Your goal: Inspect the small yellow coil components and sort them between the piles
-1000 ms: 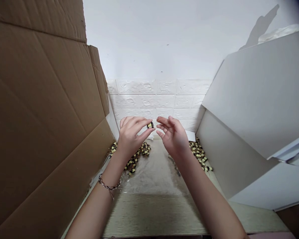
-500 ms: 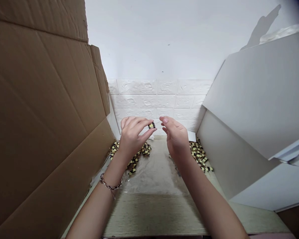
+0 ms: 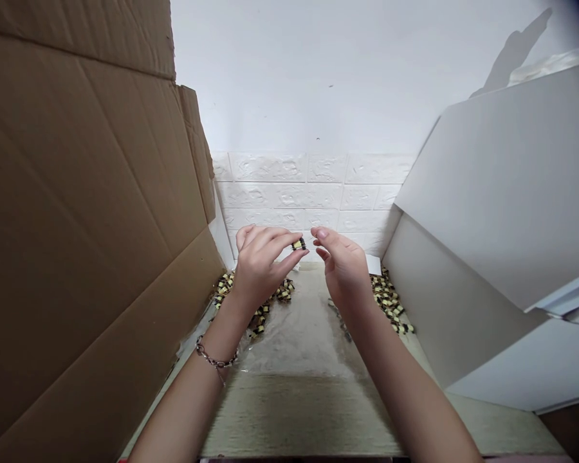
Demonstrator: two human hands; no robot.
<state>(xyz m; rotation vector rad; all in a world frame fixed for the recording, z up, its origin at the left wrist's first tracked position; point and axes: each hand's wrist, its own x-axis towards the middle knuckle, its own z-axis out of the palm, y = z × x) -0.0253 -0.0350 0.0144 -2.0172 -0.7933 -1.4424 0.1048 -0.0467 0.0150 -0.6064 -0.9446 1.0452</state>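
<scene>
My left hand [image 3: 263,260] pinches a small yellow-and-black transformer [image 3: 298,244] between thumb and index finger, held up above the work surface. Dark pins show along the part's edges. Just to the right, apart from it, is my right hand [image 3: 345,263]. Its fingers are curled in and the thumb is pressed against the index finger; anything in that pinch is too small or hidden to see. Beneath the left hand lies a pile of similar transformers [image 3: 258,321]. Another pile [image 3: 388,299] spreads behind and to the right of the right wrist.
A clear plastic sheet [image 3: 296,341] covers part of the pale tabletop [image 3: 294,418]. A tall brown cardboard panel [image 3: 101,225] stands on the left, and white panels [image 3: 492,199] on the right. A white brick-patterned wall [image 3: 270,168] closes off the back.
The view has shifted slightly. The right hand's fingertips are a little nearer the transformer, which stays in the left hand's pinch.
</scene>
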